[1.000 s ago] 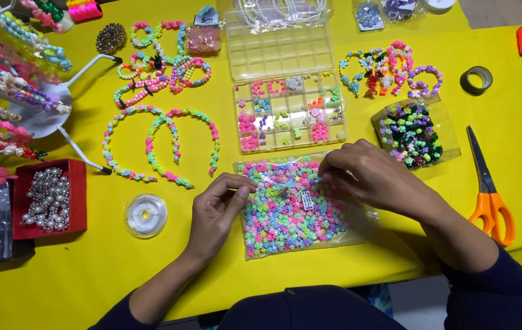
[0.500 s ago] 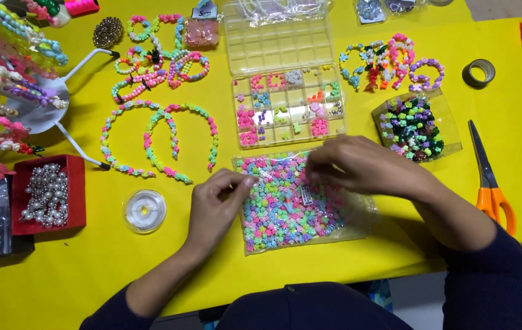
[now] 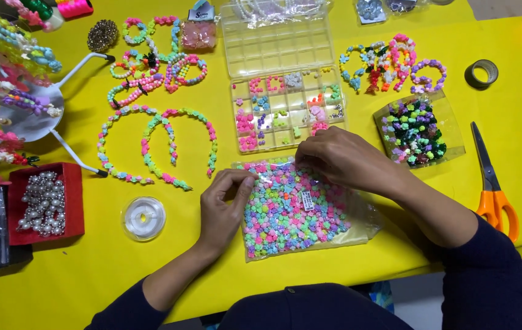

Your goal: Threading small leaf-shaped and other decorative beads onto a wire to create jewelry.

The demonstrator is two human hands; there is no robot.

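A clear plastic bag of pastel beads [image 3: 294,214] lies on the yellow table in front of me. My left hand [image 3: 224,205] pinches the bag's upper left edge between thumb and fingers. My right hand [image 3: 340,159] rests curled over the bag's top edge, fingertips on the plastic near the opening. Just beyond the bag stands an open clear compartment box [image 3: 285,104] holding small coloured beads.
Beaded necklaces [image 3: 157,143] and bracelets [image 3: 151,67] lie at left, more bracelets [image 3: 395,61] at right. A dark bead bag [image 3: 416,131], orange scissors [image 3: 493,183], a tape roll [image 3: 481,73], a thread spool [image 3: 143,217], a red pearl box [image 3: 44,201] and a jewellery stand [image 3: 22,104] surround the work area.
My left hand has moved right onto the bag's upper left edge and pinched it. My right hand shifted slightly left along the top edge. The bag has crept a little.
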